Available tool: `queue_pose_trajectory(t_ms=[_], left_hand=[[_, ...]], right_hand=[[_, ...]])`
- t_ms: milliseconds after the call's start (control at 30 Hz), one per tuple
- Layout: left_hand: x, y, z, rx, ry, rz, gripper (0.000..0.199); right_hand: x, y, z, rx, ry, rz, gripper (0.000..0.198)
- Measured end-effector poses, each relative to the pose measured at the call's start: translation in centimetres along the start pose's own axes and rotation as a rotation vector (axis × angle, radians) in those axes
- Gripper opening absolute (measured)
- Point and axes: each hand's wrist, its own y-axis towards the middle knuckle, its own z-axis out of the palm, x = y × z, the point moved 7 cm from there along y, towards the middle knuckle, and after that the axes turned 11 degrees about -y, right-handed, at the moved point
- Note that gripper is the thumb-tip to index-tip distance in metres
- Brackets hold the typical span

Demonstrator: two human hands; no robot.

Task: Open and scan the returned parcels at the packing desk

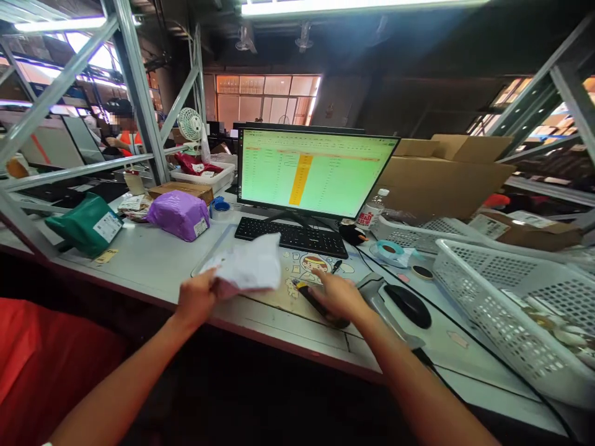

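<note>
My left hand (198,298) is closed on the near left edge of a white package (248,263), which is raised over the desk in front of the keyboard and slightly blurred. Below the monitor, my right hand (335,297) grips a black and yellow utility knife (310,296) low over the cartoon desk mat (274,300). Its index finger points forward, and the palm hides part of the knife. Just beyond the fingertips lies a black pen (336,266). A grey handheld scanner (388,316) rests to the right of this hand, beside a black mouse (409,306).
A monitor (311,173) stands behind a black keyboard (292,236). On the left are a purple parcel (179,214) and a green parcel (86,226). A white perforated basket (493,310), tape roll (389,251) and bottle (372,209) occupy the right. A cable crosses the desk there.
</note>
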Motion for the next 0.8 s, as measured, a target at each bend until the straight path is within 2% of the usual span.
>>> queue_pose_trajectory(t_ms=[33,100,200,233,300,433,500,533,600,667,733,800], left_hand=[[1.4,1.0,-1.2,-0.093,-0.009,-0.131,0.027],[3.5,2.3,-2.9,-0.250,-0.073,-0.335,0.039],[4.8,2.8,-2.1,-0.282,-0.221,-0.477,0.049],[4.8,2.7,-1.2,-0.262,-0.242,-0.499,0.050],[4.4,2.1,0.6,-0.229,-0.238,-0.514,0.051],[3.3,1.2,3.2,-0.187,-0.176,-0.510,0.050],[3.0,1.1,3.7,-0.160,-0.128,-0.510,0.049],[3.1,1.1,3.7,-0.146,-0.102,-0.513,0.049],[3.5,1.1,3.6,-0.116,-0.048,-0.529,0.049],[4.3,0.9,3.2,-0.082,0.007,-0.555,0.052],[5.2,0.8,2.9,-0.035,0.061,-0.584,0.055],[5.8,0.5,2.8,0.031,0.109,-0.599,0.054]], right_hand=[[0.2,-1.9,1.1,-0.025,-0.014,-0.019,0.062],[0.2,-4.7,2.9,-0.120,-0.015,-0.035,0.057],[-0.1,-6.9,2.8,-0.301,0.167,-0.012,0.053],[0.2,-7.3,1.7,-0.353,0.262,-0.014,0.054],[1.8,-7.7,-1.8,-0.454,0.421,-0.069,0.057],[8.8,-7.3,-11.0,-0.631,0.504,-0.315,0.053],[12.4,-6.4,-13.2,-0.608,0.470,-0.391,0.053],[13.7,-5.9,-13.4,-0.573,0.443,-0.400,0.053],[15.0,-5.7,-12.0,-0.474,0.380,-0.395,0.055],[14.7,-6.6,-9.0,-0.359,0.317,-0.401,0.055],[12.8,-8.3,-5.3,-0.243,0.261,-0.405,0.054],[9.8,-10.0,-2.1,-0.161,0.232,-0.390,0.052]])
